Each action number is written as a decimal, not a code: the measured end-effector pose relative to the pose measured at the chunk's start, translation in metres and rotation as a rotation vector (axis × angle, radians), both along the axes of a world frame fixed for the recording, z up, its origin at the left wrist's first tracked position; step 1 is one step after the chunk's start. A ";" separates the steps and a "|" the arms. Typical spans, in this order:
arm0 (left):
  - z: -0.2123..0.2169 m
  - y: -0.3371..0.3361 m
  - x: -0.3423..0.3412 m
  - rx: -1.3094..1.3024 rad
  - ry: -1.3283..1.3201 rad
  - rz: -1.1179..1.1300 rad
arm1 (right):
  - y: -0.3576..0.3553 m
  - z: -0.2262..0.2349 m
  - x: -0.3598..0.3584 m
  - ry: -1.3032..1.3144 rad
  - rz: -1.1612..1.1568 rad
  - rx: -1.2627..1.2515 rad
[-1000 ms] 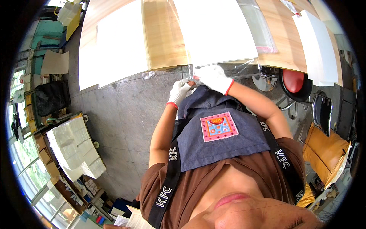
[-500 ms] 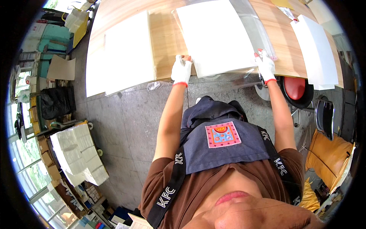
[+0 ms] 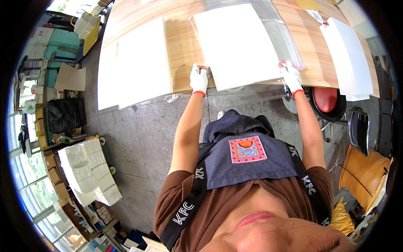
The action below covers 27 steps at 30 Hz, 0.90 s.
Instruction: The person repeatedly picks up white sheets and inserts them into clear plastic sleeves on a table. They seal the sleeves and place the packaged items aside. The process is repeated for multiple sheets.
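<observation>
A white sheet or stack of sheets [image 3: 235, 46] lies on a clear plastic sleeve [image 3: 280, 31] at the table's near edge. The sleeve reaches past the sheet on the right and far sides. My left hand [image 3: 199, 79], in a white glove with bare fingertips, is closed beside the sheet's near left corner, pinching what looks like the sleeve's edge. At the near right corner my right hand [image 3: 291, 77], gloved the same way, is also closed on the sleeve. Thin film stretches faintly between the hands below the sheet. Its exact edge is hard to make out.
White sheets [image 3: 142, 67] lie on the wooden table [image 3: 182, 46] to the left, and a tall white paper stack [image 3: 347, 61] stands right. A red-seated stool [image 3: 325, 98] sits under the right edge. Wrapped white stacks [image 3: 88, 170] stand on the floor at left.
The whole view has shifted slightly, the table sitting a little lower in it. Both hands keep their places at the sheet's near corners. The film between them shows less plainly.
</observation>
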<state>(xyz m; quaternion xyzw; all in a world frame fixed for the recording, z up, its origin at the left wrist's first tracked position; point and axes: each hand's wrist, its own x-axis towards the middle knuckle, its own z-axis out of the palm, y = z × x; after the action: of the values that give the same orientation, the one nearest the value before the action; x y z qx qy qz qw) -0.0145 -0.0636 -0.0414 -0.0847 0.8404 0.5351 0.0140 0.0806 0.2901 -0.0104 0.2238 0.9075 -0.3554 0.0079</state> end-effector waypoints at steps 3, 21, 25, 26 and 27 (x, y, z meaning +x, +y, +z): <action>0.007 -0.006 0.017 0.269 -0.008 0.059 | -0.004 0.005 -0.002 0.051 0.083 -0.004; 0.004 -0.060 0.150 0.389 -0.701 -0.250 | -0.190 0.017 0.054 0.149 0.868 0.004; 0.015 -0.060 0.159 0.445 -0.700 -0.155 | -0.223 0.002 0.061 0.048 0.968 0.117; 0.015 -0.060 0.160 0.457 -0.687 -0.147 | -0.228 0.003 0.061 0.028 0.978 0.145; 0.015 -0.060 0.161 0.468 -0.675 -0.141 | -0.232 0.003 0.061 0.008 0.987 0.172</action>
<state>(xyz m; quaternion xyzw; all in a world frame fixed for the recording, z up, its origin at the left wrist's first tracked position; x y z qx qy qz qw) 0.1465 -0.1240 -0.0268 -0.1920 0.6481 0.6517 0.3442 0.1418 0.0577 -0.0069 -0.2335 0.9313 -0.2339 0.1531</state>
